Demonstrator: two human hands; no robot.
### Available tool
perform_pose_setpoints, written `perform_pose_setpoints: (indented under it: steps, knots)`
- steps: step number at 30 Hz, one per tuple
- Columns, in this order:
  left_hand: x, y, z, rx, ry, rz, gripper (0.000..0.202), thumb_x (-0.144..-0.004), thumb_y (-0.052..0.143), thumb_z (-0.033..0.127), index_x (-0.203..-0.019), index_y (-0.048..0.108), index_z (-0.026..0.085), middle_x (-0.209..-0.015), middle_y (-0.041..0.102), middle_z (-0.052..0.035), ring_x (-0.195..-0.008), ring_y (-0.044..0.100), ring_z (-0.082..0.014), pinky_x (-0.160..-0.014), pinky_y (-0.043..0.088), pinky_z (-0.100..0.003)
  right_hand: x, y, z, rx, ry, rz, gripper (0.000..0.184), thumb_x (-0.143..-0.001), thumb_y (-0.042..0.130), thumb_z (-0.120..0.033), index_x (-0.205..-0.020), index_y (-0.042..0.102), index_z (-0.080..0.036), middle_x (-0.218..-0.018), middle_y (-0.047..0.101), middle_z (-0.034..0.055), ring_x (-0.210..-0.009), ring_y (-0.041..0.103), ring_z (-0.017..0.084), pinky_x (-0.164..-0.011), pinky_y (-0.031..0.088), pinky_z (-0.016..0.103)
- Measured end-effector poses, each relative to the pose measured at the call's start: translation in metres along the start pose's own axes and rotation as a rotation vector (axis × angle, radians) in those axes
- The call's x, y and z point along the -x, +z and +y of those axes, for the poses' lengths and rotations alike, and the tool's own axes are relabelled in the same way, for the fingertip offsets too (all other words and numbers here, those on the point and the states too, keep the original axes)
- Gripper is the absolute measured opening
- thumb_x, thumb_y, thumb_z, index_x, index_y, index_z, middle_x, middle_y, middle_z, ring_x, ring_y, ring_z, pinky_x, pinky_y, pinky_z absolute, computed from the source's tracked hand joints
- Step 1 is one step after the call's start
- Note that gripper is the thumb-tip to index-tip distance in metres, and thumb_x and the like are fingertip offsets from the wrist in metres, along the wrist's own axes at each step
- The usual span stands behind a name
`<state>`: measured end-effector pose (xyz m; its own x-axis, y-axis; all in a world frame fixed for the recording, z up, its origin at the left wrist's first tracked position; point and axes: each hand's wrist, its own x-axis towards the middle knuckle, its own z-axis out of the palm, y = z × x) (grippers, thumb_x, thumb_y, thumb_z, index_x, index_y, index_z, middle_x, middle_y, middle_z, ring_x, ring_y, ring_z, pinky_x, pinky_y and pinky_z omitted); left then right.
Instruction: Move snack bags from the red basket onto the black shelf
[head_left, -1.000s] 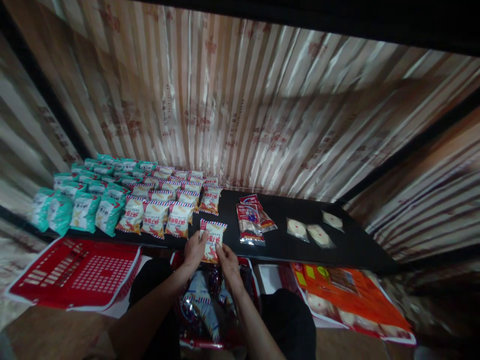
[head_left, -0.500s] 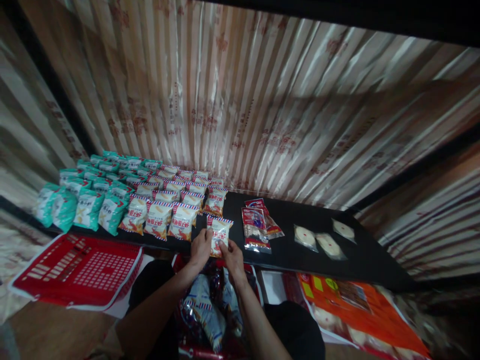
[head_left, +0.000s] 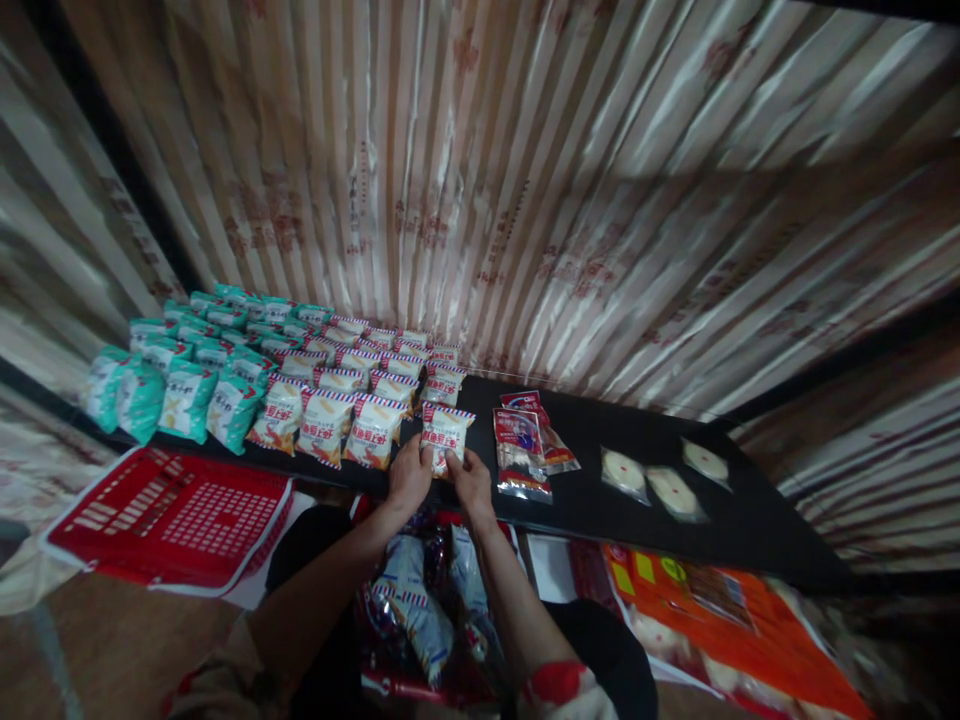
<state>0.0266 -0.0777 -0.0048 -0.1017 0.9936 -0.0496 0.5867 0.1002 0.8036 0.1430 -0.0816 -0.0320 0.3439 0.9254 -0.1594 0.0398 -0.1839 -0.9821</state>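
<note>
A white and orange snack bag [head_left: 445, 436] with a striped top edge stands at the front of the black shelf [head_left: 574, 515], held between my two hands. My left hand [head_left: 411, 474] grips its lower left side, and my right hand [head_left: 471, 484] pinches its lower right corner. To the left are rows of matching snack bags [head_left: 325, 424], standing upright. Farther left come rows of teal snack bags [head_left: 187, 398]. Two red and clear packets [head_left: 519, 450] lie flat to the right of my hands, one partly over the other.
Round white discs in clear wrappers [head_left: 624, 472] lie on the shelf's right part. Below are a red basket [head_left: 187, 515], another basket with blue-grey bags [head_left: 416, 610] between my knees, and an orange package [head_left: 739, 625]. A striped curtain [head_left: 450, 200] hangs behind.
My hands have pushed the snack bag slightly back, in line with the front row, and my left hand sits lower on it. The view has shifted a little.
</note>
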Motion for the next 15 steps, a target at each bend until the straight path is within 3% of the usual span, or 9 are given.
perform_pose_setpoints:
  steps: [6,15]
  knots:
    - [-0.019,-0.004,0.005,-0.146,0.006,-0.016,0.039,-0.090,0.037,0.024,-0.125,0.049,0.011,-0.120,0.060,-0.0153,-0.111,0.056,-0.0225,-0.095,0.041,-0.033,-0.019,0.012,-0.001,0.053,-0.062,0.033,0.044,-0.065,0.062,-0.049,-0.094,0.068,-0.016,-0.081,0.072,0.0046,-0.069,0.062,0.019,-0.065,0.048,0.029]
    - [-0.030,0.011,-0.004,-0.184,0.069,0.044,0.043,-0.088,0.035,0.020,-0.128,0.046,0.007,-0.125,0.057,-0.0175,-0.116,0.053,-0.0240,-0.099,0.040,-0.036,-0.032,0.019,0.009,0.067,-0.051,0.061,0.038,-0.065,0.062,-0.048,-0.089,0.070,-0.020,-0.075,0.071,0.0027,-0.069,0.062,0.020,-0.064,0.046,0.028]
